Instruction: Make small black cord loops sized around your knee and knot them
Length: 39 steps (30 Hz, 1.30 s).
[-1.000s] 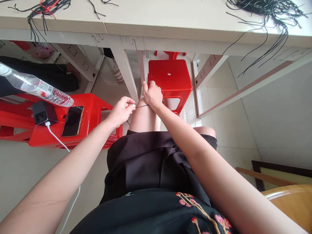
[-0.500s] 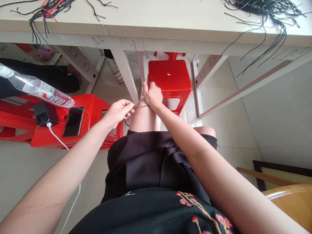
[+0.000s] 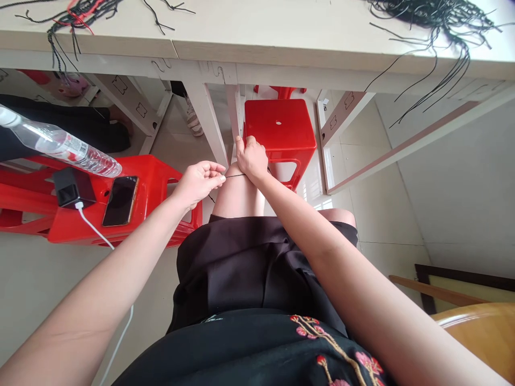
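A thin black twisted cord [image 3: 235, 176] runs across my bare knee [image 3: 233, 193]. Its left part is pinched between thumb and index finger of my left hand [image 3: 201, 181], just beside the knee. My right hand [image 3: 252, 158] lies over the top of the knee, palm down, with the cord passing beneath it. Its fingers drape over the knee's far side, so their tips are partly hidden. A short loose piece of cord hangs below my left hand.
A pale table [image 3: 265, 27] spans the front, with black cords [image 3: 438, 19] at right and black and red cords [image 3: 80, 19] at left. One red stool [image 3: 279, 126] stands ahead. Another holds a bottle [image 3: 68, 145], a black charger [image 3: 73, 187] and a phone [image 3: 120, 200].
My left hand has shifted slightly right, towards the knee, and its other fingers have spread a little. The cord between the hands looks shorter. My right hand stays on the knee.
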Motion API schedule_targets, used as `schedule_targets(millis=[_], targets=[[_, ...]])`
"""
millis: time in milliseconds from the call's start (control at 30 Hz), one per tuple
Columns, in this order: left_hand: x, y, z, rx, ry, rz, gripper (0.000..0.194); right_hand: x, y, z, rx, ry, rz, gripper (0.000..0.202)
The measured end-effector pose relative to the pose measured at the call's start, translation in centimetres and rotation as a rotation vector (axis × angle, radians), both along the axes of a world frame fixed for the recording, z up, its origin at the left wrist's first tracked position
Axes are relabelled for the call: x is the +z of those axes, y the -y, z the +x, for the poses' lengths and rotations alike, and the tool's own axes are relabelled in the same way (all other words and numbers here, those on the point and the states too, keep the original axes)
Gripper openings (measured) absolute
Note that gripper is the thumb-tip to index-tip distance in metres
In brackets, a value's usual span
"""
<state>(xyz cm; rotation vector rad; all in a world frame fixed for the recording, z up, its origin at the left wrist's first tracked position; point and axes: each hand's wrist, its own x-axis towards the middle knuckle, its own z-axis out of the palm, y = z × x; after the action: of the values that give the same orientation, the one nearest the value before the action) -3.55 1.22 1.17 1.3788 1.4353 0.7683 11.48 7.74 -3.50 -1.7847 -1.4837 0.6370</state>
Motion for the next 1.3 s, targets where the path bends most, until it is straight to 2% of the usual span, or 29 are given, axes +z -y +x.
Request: schedule_targets(millis=[333,500,733,867,1000,1167,1300], targets=[[-0.4,0.0,0.2,-0.005,-0.016,-0.015,0.020,-0.1,0.0,-0.1,0.005,-0.021,0.011,0.037],[-0.5,-0.1,0.5,-0.039,-0.111,-0.044,0.016,-0.1,0.0,-0.1,0.004,-0.027,0.000,0.038],[0.1,0.1,3.0,-0.091,-0.205,0.188,0.028,0.0,0.1,-0.1,0.006,-0.028,-0.020,0.038],[0.2,0.3,4.7,-0.083,-0.366,0.273,0.025,-0.1,0.0,-0.1,-0.004,-0.054,-0.010,0.038],[0.0,0.3,5.7,-0.093,-0.529,0.341,0.021,0.2,0.2,0.1,-0.001,-0.092,-0.072,0.039],[0.2,-0.2,6.4,-0.174,-0.675,0.385,0.030,0.3,0.4,0.4,0.012,-0.088,-0.105,0.040],[0.6,-1.0,6.2,-0.213,-0.606,0.327,0.027,-1.0,-0.1,0.7,-0.006,-0.143,-0.118,0.045]])
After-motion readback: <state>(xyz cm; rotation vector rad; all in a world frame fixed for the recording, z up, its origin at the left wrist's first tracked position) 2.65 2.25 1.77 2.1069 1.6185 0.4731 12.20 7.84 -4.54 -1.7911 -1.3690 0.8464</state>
